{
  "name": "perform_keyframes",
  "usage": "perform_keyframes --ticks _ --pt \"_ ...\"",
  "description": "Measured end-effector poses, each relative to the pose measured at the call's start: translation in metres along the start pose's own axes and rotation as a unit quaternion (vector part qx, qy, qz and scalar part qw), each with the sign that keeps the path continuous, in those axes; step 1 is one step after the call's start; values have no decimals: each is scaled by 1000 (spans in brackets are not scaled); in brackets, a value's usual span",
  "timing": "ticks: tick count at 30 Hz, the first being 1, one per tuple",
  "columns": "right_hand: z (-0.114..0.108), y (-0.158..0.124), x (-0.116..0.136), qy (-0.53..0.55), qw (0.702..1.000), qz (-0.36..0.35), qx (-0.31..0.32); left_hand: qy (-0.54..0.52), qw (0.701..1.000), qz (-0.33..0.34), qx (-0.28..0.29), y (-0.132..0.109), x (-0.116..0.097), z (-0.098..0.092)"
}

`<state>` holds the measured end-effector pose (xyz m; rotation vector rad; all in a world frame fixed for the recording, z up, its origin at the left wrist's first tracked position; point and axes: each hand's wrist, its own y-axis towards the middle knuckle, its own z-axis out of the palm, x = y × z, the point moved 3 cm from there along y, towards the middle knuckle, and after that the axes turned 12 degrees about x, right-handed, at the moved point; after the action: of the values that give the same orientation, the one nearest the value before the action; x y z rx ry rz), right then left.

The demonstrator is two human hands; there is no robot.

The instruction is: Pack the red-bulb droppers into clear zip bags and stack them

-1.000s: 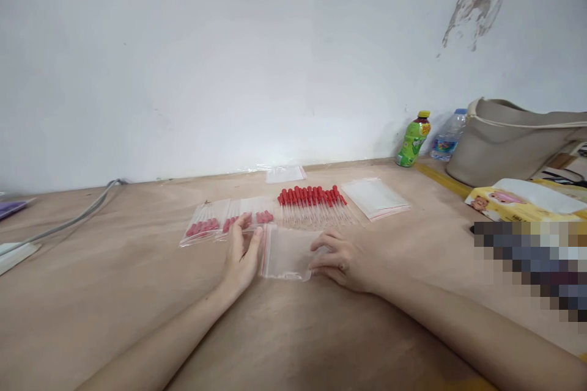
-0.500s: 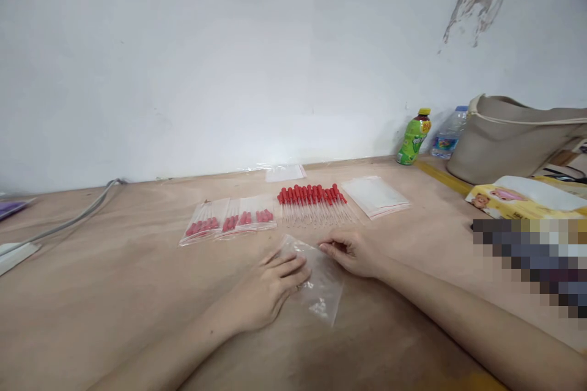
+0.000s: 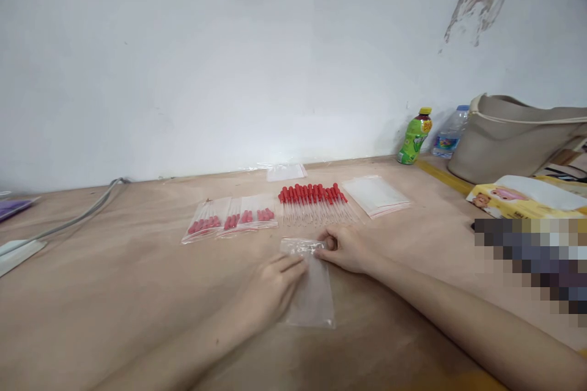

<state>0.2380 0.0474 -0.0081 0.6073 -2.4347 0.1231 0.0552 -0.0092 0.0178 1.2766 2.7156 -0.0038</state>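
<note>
A clear zip-lock bag (image 3: 312, 293) lies flat on the table in front of me. My left hand (image 3: 275, 284), somewhat blurred, rests over the bag's left side with its fingers stretched out. At the top right corner of the bag, my right hand (image 3: 343, 247) pinches the edge between thumb and fingers. Just beyond is a row of small red-handled tools (image 3: 314, 194) with thin pale shafts. To their left are filled bags (image 3: 247, 220) holding several more red-handled pieces. A stack of flat clear bags (image 3: 376, 197) sits to the right of the row.
Another flat bag (image 3: 287, 172) lies by the wall. On the right stand a green drink bottle (image 3: 414, 137), a water bottle (image 3: 449, 134) and a beige bin (image 3: 504, 140), with a yellow tissue pack (image 3: 499, 195) nearer. A grey cable (image 3: 92, 211) crosses the left side.
The bag under my hands has turned from slanted to nearly straight, its bottom edge swinging left. My right hand has shifted slightly left and still grips its upper edge.
</note>
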Motion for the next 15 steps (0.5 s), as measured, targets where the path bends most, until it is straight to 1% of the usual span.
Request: perform_keyframes --ticks 2,4,6,9,12,15 --pt "-1 -3 1 -4 999 30 -13 -21 999 -37 6 -3 -11 6" --pt "-2 -6 3 -12 999 43 -19 -25 998 -53 26 -5 -14 10" --pt "-3 -8 2 -10 999 47 -20 -39 997 -18 64 -4 -8 9" --pt "-3 -8 -3 20 999 42 -11 -70 989 55 120 -2 10 3" --pt "-2 -7 -6 43 999 18 1 -94 984 83 130 0 25 -4" --pt "-3 -8 -7 47 999 8 -10 -102 981 110 124 0 27 -6"
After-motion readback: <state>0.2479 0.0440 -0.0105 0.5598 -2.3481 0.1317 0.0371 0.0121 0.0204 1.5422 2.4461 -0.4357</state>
